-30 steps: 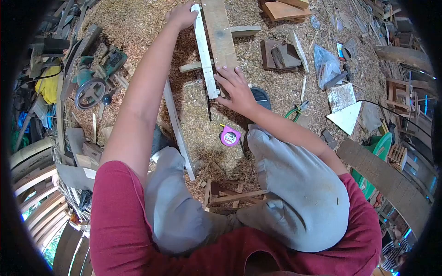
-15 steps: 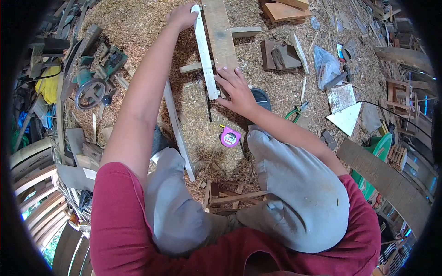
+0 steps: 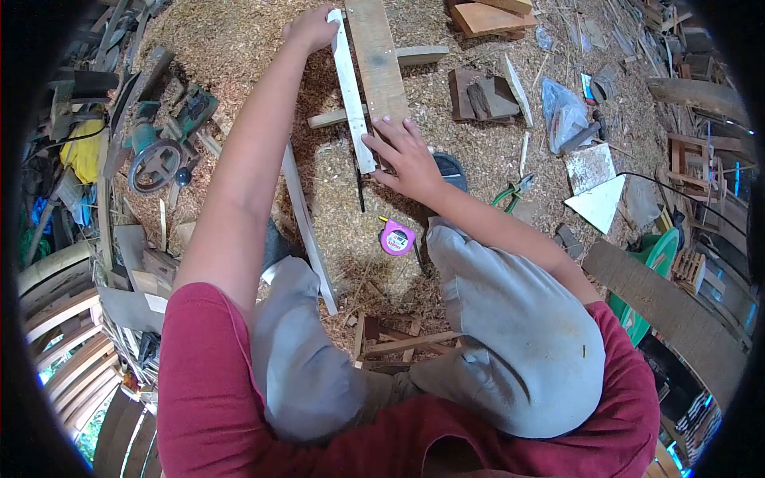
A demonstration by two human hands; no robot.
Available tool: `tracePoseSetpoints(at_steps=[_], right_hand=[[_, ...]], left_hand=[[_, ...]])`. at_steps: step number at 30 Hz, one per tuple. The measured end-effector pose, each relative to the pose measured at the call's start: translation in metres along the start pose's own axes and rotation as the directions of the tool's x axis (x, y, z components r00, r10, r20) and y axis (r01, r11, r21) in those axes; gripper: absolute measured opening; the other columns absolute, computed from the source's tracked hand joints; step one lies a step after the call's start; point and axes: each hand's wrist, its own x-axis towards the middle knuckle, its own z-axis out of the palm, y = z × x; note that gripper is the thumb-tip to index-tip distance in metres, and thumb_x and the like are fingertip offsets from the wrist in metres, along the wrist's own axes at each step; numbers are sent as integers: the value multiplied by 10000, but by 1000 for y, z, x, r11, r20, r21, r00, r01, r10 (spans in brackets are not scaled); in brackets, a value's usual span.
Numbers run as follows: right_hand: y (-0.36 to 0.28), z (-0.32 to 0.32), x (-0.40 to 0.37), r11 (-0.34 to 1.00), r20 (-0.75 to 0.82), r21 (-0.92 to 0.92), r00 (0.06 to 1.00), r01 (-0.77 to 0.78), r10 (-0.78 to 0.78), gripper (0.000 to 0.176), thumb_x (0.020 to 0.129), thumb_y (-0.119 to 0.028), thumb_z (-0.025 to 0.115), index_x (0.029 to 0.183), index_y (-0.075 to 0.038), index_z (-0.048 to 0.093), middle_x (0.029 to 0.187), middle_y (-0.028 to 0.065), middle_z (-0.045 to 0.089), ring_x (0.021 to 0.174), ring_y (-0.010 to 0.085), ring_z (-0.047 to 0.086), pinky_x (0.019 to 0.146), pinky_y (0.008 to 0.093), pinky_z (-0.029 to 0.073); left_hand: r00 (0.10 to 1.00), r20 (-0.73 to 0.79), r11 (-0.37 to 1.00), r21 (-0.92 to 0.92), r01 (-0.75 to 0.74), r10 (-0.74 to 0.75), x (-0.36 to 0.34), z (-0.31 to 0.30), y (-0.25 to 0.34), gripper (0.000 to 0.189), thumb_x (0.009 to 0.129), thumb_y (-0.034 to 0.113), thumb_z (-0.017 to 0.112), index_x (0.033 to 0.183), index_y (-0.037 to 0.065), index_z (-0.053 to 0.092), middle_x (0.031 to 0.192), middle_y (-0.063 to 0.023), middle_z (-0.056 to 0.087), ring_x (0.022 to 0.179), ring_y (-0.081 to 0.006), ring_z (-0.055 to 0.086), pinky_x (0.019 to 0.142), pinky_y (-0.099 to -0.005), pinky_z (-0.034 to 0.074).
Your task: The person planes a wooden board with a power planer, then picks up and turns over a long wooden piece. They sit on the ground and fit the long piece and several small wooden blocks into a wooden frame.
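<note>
"Starting at our knees [image 3: 446, 235], what lies nearest?"

"Our pink tape measure [image 3: 397, 237], on the sawdust-covered ground [image 3: 339, 211], short of the white strip's [image 3: 349, 88] near end. The strip runs away from us along the left edge of the wide board [image 3: 374, 60], a narrow gap between them, and its near end passes the board's near left corner. A crosspiece [image 3: 335, 117] goes beneath it."

"How do we handle the strip well?"

"We'd best steady both ends with even pressure, so it neither twists nor slides, and sight down the gap to judge whether it runs true."

"And our right hand [image 3: 410, 163]?"

"Palm down at the near end, fingers spread rather than clenched: one fingertip on the strip, the thumb by its near corner, the others reaching the board's near end. Our forearm comes in past the right knee."

"Our left hand [image 3: 311, 32], farthest out?"

"Our arm stretches forward, only slightly bent, and the fingers curl around the strip's far end. Some fingers are hidden, so we can't tell how tightly they grip."
</note>
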Motion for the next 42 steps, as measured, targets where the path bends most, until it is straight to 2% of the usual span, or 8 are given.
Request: tracePoseSetpoints(at_steps=[13, 21, 27, 28, 32, 35, 38, 42], right_hand=[[-9, -4, 8, 996, -36, -84, 999, 16, -19, 737, 786, -490, 797, 1390, -127, 581, 1446, 183, 522, 1363, 377, 504, 1176, 564, 320], [-13, -12, 13, 994, -55, -106, 998, 35, -41, 636, 814, -450, 771, 1325, -113, 600, 1381, 176, 544, 1297, 367, 528, 1134, 550, 349], [-16, -10, 19, 992, -69, -124, 997, 27, -35, 490, 858, -383, 736, 1239, -102, 609, 1317, 158, 564, 1259, 349, 540, 1101, 542, 373], [-17, -9, 19, 992, -78, -128, 996, 22, -32, 472, 862, -376, 733, 1225, -100, 609, 1306, 156, 567, 1256, 347, 540, 1098, 540, 376], [-19, -10, 22, 991, -88, -134, 996, 19, -31, 426, 866, -349, 719, 1191, -95, 613, 1272, 170, 573, 1237, 344, 544, 1076, 536, 396], [-21, -12, 24, 993, -91, -120, 996, 5, -16, 373, 868, -307, 724, 1158, -99, 618, 1252, 145, 578, 1220, 341, 554, 1067, 512, 397], [-22, -13, 26, 995, -102, -105, 995, -1, -10, 308, 870, -254, 707, 1127, -105, 628, 1209, 140, 585, 1188, 340, 564, 1043, 491, 408], [-24, -13, 28, 994, -98, -105, 995, 1, -11, 290, 863, -209, 694, 1129, -107, 637, 1226, 136, 588, 1189, 332, 565, 1036, 487, 412]], left_hand=[[1000, -21, 999, 41, -6, 7, -7, -5, 7, 582, 961, 471, 546, 1499, 253, 504, 1492, -95, 567, 1384, -338, 521, 1142, -590, 348], [1000, -4, 998, 57, -24, 24, -10, -5, 9, 610, 981, 466, 540, 1538, 231, 453, 1519, -122, 534, 1403, -339, 498, 1165, -567, 331], [941, -314, 885, -394, -248, 124, -59, -19, -5, 703, 1016, 449, 551, 1586, 95, 346, 1522, -251, 449, 1441, -414, 393, 1199, -494, 298], [911, -379, 907, -308, -289, 161, -81, -24, -10, 682, 1021, 450, 552, 1519, 7, 408, 1446, -253, 483, 1383, -407, 427, 1159, -520, 333], [986, -154, 942, -317, -110, 64, -185, -41, -28, 558, 1004, 370, 603, 1394, -16, 506, 1346, -253, 546, 1309, -383, 501, 1107, -488, 398], [998, -22, 931, -363, 43, -55, -252, -22, -61, 435, 940, 282, 683, 1220, -29, 568, 1077, -180, 640, 1030, -312, 619, 925, -431, 488], [927, 288, 825, -444, 351, -239, -304, -16, -73, 402, 897, 255, 722, 1121, -41, 568, 926, -127, 648, 824, -234, 630, 755, -383, 520], [878, 432, 749, -509, 425, -205, -330, 11, -93, 419, 883, 210, 744, 1145, -45, 539, 836, -91, 613, 724, -204, 602, 688, -377, 516]])
